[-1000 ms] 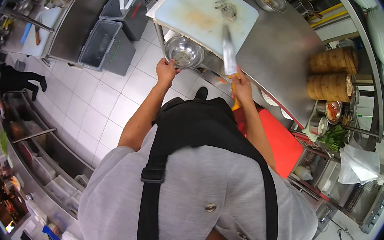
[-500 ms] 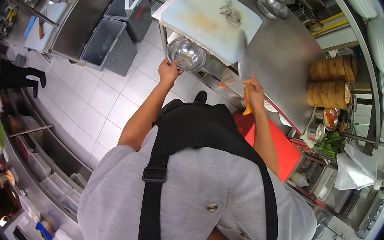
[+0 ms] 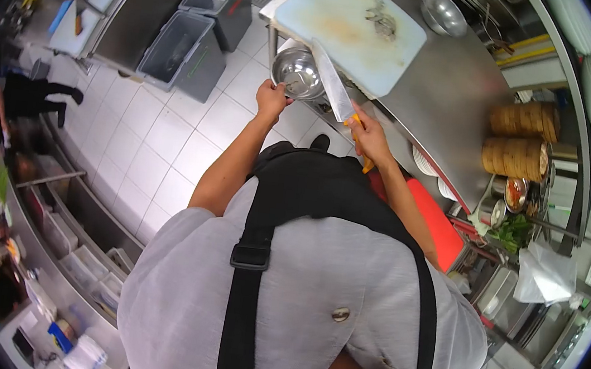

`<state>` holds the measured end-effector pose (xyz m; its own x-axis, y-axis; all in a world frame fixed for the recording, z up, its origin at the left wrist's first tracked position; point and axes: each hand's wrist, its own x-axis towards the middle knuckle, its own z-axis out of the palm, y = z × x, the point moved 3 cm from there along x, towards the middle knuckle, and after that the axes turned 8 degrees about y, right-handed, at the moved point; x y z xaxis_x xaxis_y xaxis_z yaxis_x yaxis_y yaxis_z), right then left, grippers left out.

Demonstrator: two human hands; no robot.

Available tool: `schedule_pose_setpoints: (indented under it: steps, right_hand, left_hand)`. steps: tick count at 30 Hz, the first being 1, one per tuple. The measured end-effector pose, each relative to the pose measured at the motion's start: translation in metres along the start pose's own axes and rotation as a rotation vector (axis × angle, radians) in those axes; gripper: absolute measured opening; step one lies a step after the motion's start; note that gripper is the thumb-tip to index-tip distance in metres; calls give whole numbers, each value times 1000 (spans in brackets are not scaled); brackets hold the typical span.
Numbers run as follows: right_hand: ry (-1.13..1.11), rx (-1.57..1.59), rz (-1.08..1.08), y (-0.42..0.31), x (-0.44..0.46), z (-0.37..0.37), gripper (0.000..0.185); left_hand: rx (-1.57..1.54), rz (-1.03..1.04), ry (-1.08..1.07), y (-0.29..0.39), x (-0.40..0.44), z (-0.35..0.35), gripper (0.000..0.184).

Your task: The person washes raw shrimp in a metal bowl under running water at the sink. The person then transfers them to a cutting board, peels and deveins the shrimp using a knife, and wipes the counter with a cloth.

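Observation:
My left hand (image 3: 272, 101) grips the near rim of a round metal bowl (image 3: 298, 73), held beside the front edge of a white cutting board (image 3: 335, 16). A little grey food shows in the bowl. My right hand (image 3: 369, 132) is closed on the orange handle of a large knife (image 3: 332, 84). The broad blade points up and left, its tip near the board's front edge and beside the bowl. Several grey pieces that look like shrimp (image 3: 382, 22) lie on the board's far right part.
An empty metal bowl (image 3: 444, 13) stands on the steel counter (image 3: 449, 92). Bamboo steamers (image 3: 514, 158) are stacked at right, near greens (image 3: 512, 232). Grey bins (image 3: 187, 54) stand on the floor at left. Another person (image 3: 31, 99) is at far left.
The knife has swung left, from over the board's right part to beside the bowl. My right hand has moved slightly left. The view has shifted, and the hand at the far bowl has gone.

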<state>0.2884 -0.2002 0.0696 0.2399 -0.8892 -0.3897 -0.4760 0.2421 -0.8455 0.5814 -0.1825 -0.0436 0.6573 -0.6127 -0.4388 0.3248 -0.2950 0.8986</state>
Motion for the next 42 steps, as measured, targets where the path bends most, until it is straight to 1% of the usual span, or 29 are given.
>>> schedule_pose_setpoints:
  steps: [1,4,7,8,11,13,14,17,18,21,22,25,26,27,29,30,33,36,39,42]
  right_hand:
    - [-44,-52,-6,-9,-1,7,58]
    - [192,-439,-726,-19,15,1,60]
    - [113,-617,-728,-55,15,7,64]
    - [17,-691,-563,-80,6,15,67]
    - [-22,-888,-640,-99,12,40,69]
    - [-49,-1017,-802,-113,20,48,69]
    - [-57,-1080,-886,-123,25,49,69]
    - [-164,-1114,-933,-163,31,36,67]
    - [-189,-1137,-961,-179,32,28,67]
    - [-316,-1015,-861,-222,40,9,71]
    - [-357,-802,-993,-216,61,7,61]
    - [-655,-298,-331,-224,93,47,53]
    - [-755,-165,-277,-218,110,67,50]
    - [-802,-139,-234,-217,124,85,49]
    - [-900,-87,-127,-214,147,117,47]
    - [-940,-131,-124,-216,158,126,46]
    - [-1005,-228,-72,-240,187,122,33]
    - [-998,-286,-78,-270,219,118,34]
    - [-905,-442,-204,-295,243,132,40]
    - [-720,-525,-993,-323,245,159,55]
  left_hand:
    - [7,14,18,0,1,-8,27]
    - [19,53,70,11,1,-40,26]
    - [-16,75,79,29,4,-73,24]
    - [-54,64,70,38,6,-82,23]
    - [-132,60,91,60,11,-101,19]
    - [-152,68,118,72,25,-112,16]
    - [-137,103,149,78,34,-121,11]
    - [-212,130,247,92,59,-154,14]
    - [-180,113,252,93,71,-167,14]
    - [-192,105,312,96,86,-193,15]
    - [-187,149,339,96,91,-199,15]
    - [-171,127,329,100,89,-209,14]
    - [-170,159,355,103,89,-210,11]
    - [-251,122,346,104,91,-211,9]
    - [-408,41,329,106,91,-218,13]
    - [-417,58,383,111,89,-227,13]
    - [-406,91,511,125,98,-250,13]
    - [-325,88,611,129,111,-286,14]
    - [-395,95,687,133,119,-308,13]
    - [-411,93,730,127,126,-331,20]
